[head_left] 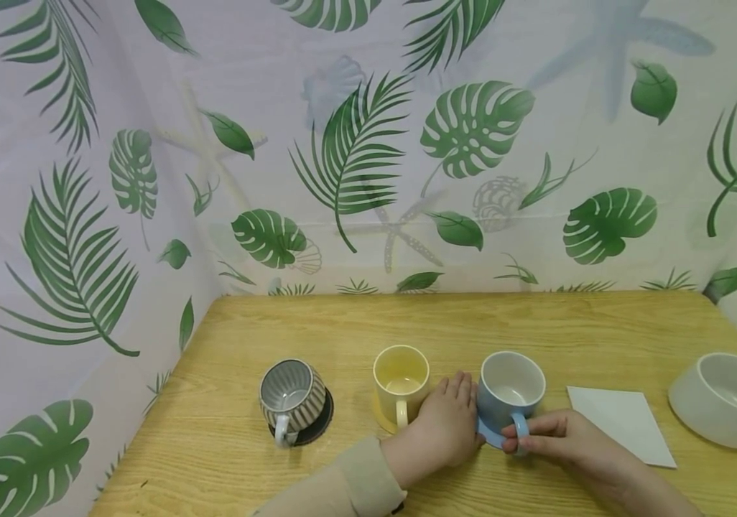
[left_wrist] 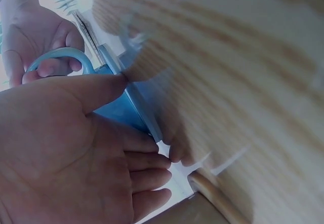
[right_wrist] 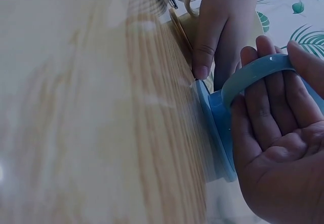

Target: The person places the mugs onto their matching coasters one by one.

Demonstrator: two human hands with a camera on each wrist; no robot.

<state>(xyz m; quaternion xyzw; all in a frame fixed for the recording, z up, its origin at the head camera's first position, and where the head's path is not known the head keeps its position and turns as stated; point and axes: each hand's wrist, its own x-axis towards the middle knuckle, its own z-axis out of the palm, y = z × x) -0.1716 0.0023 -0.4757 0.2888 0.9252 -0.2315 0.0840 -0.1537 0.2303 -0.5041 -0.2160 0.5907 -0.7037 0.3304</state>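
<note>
One blue mug (head_left: 509, 393); right grip (head_left: 569, 439) pinches handle (head_left: 521, 428).

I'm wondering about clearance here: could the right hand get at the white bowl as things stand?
Probably not while the right hand holds the blue mug by its handle; otherwise the way to the white bowl looks free, with only a flat white square between.

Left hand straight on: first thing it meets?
The left hand would probably meet the white leaf-printed cloth backdrop beyond the tan wooden tabletop. Its line passes between the yellow cylindrical ceramic mug and the blue cylindrical ceramic mug; depth is unclear, so it might graze either.
</note>
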